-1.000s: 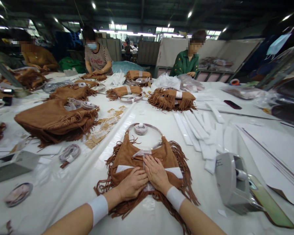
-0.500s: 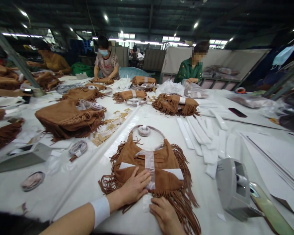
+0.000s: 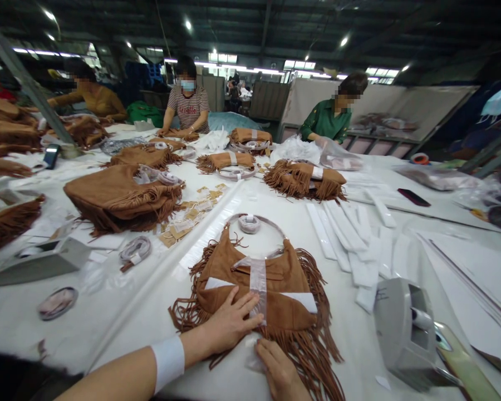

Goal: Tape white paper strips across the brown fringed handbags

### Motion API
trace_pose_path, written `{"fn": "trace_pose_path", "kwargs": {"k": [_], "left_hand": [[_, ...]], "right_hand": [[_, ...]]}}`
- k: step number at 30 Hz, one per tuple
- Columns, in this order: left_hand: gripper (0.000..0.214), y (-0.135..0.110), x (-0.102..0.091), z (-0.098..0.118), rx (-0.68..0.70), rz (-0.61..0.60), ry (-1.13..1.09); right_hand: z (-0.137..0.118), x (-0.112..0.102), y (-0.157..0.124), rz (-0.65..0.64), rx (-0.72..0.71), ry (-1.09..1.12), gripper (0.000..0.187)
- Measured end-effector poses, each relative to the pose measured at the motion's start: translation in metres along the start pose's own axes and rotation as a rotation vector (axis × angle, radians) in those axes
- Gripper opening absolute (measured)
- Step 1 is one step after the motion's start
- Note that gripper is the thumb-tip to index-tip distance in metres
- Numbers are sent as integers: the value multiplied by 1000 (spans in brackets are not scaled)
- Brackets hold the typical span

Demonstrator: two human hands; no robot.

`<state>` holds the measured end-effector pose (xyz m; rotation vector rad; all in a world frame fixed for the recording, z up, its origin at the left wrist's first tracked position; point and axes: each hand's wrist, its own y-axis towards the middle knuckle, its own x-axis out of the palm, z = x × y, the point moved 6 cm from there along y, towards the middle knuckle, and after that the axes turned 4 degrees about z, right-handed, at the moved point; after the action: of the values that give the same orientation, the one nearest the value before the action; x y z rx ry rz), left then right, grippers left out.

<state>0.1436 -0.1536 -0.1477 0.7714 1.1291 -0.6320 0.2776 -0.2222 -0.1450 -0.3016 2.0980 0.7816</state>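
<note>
Holding down: left hand (image 3: 229,323), fingers spread, flat on fringed bag (image 3: 284,273) on the worktop (image 3: 150,334).
Right hand (image 3: 278,370): dropped from the bag's middle — now pinching the tape strip (image 3: 258,281) at its lower end.

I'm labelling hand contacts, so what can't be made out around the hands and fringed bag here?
Head view:
Right hand: wrist cut off by the bottom edge; grip on the strip end unclear.
Fringed bag: part hidden under the left hand.
Tan tags: print too small to read.
Tape dispenser: green end cut off by the bottom edge.
</note>
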Motion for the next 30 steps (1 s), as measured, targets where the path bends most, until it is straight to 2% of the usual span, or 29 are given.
{"fn": "trace_pose_path", "kwargs": {"k": [5,9,14,16,20,26,30], "left_hand": [[46,-1,4,-1,5,33,54],[47,-2,5,-2,14,31,78],[47,-3,0,0,25,35,84],[46,-3,-3,2,24,31,84],[43,-1,-9,5,24,53,112],[24,2,-5,9,26,135,98],[14,3,-3,10,12,120,0]], "right_hand": [[-5,-7,4,109,-61,-97,46],[-15,-11,1,136,-167,-170,48],[-24,-11,-2,251,-306,-165,39],[-23,-14,5,224,-276,-149,36],[-13,-22,34,60,-117,-159,25],[0,-33,66,102,-52,37,28],[18,-27,69,35,77,160,28]]}}
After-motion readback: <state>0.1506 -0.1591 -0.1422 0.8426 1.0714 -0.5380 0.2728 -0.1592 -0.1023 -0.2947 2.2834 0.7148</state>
